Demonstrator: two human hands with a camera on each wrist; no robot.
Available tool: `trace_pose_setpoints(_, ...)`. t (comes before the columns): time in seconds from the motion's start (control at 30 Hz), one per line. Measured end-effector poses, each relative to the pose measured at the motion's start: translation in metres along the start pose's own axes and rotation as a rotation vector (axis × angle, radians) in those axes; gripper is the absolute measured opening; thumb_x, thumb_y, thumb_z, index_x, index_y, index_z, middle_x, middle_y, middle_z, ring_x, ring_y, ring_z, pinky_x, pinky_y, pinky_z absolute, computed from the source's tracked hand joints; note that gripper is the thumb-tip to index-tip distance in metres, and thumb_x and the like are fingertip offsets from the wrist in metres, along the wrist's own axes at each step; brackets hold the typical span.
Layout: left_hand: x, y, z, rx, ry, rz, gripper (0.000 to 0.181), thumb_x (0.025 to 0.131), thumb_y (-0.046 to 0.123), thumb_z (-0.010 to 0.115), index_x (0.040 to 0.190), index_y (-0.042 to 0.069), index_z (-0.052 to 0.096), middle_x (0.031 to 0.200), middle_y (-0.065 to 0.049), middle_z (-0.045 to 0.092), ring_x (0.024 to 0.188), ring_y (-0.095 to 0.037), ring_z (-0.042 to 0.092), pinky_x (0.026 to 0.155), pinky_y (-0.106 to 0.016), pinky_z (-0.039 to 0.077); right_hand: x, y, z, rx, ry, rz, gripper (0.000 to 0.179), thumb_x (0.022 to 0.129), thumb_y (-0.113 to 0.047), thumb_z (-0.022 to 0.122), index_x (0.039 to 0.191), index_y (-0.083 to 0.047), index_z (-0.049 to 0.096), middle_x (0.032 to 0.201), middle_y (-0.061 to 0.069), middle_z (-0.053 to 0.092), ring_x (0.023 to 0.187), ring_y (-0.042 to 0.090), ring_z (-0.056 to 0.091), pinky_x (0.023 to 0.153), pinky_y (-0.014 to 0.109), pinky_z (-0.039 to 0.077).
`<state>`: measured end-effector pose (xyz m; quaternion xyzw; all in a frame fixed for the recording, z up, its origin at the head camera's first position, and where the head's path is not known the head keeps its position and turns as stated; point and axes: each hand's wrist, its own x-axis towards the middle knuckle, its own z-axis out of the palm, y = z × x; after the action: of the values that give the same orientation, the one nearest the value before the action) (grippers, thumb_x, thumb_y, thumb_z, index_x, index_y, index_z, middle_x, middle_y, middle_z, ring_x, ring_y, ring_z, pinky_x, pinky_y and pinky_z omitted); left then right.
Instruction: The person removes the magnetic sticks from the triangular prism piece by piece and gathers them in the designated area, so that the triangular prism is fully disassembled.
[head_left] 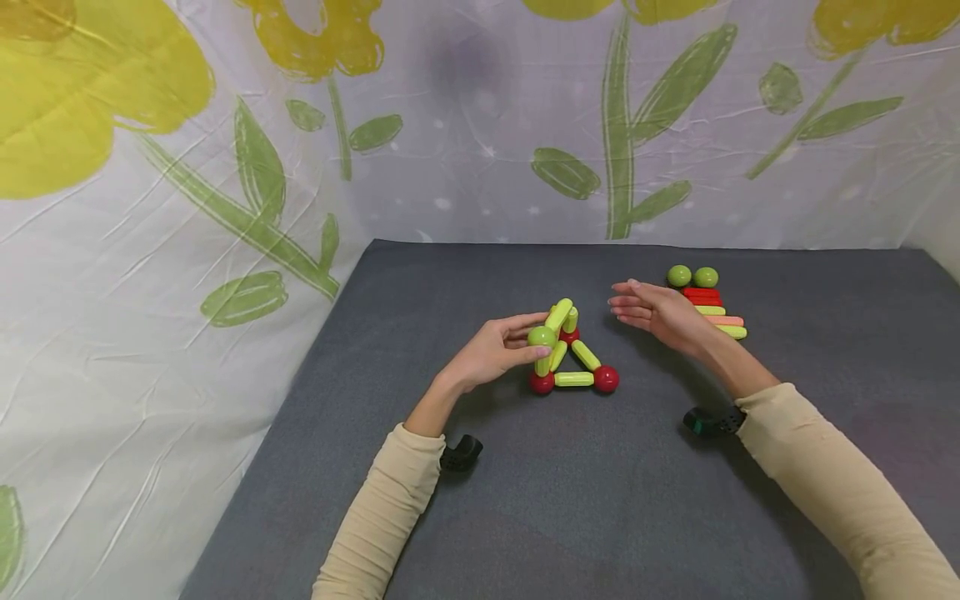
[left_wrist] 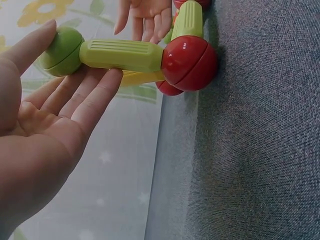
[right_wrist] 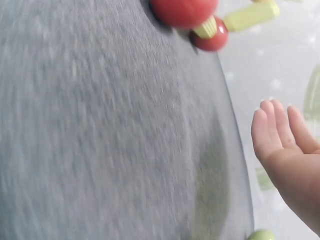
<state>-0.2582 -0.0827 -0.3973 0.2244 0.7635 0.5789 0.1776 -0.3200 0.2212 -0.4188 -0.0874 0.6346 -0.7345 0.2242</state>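
Note:
A magnetic stick-and-ball frame stands on the dark table. Three red balls [head_left: 606, 378] and yellow-green rods [head_left: 574, 379] form its triangular base. Rods also rise from the left and back red balls, and a green ball [head_left: 541, 337] tops the left upright. From that ball another yellow-green rod [head_left: 558, 314] slants toward the back. My left hand [head_left: 491, 352] holds the green ball, its thumb on the ball and its fingers behind the upright rod [left_wrist: 122, 55]. Off to the frame's right, my right hand [head_left: 660, 315] hovers with extended fingers, holding nothing.
Beyond my right hand lie two green balls [head_left: 706, 277] at the back right. Beside them is a row of loose red rods [head_left: 702, 293], yellow-green rods [head_left: 732, 332] and a pink rod [head_left: 726, 320]. A flower-printed cloth [head_left: 480, 167] hangs behind the table [head_left: 570, 500].

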Motion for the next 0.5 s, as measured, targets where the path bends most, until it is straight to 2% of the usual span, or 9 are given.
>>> trace_pose_setpoints(0.33,0.001,0.001,0.001,-0.015,0.000,-0.005,0.058,0.091,0.014,0.068,0.143,0.007,0.044,0.133,-0.012,0.054,0.117,-0.020,0.056,0.090,-0.032,0.048,0.011,0.005,0.024,-0.009,-0.080,0.018,0.063,0.104,-0.034,0.040,0.146,0.008,0.023,0.123,0.013,0.054,0.122,0.028,0.048,0.100,0.031,0.040)
trace_pose_setpoints(0.5,0.000,0.001,0.001,-0.016,-0.004,-0.002,0.057,0.091,0.014,0.067,0.143,0.007,0.044,0.133,-0.012,0.054,0.117,-0.020,0.055,0.090,-0.032,0.049,0.015,0.008,0.034,-0.011,-0.115,0.023,0.060,0.105,-0.033,0.039,0.146,0.008,0.024,0.118,0.006,0.056,0.115,0.021,0.053,0.102,0.033,0.038)
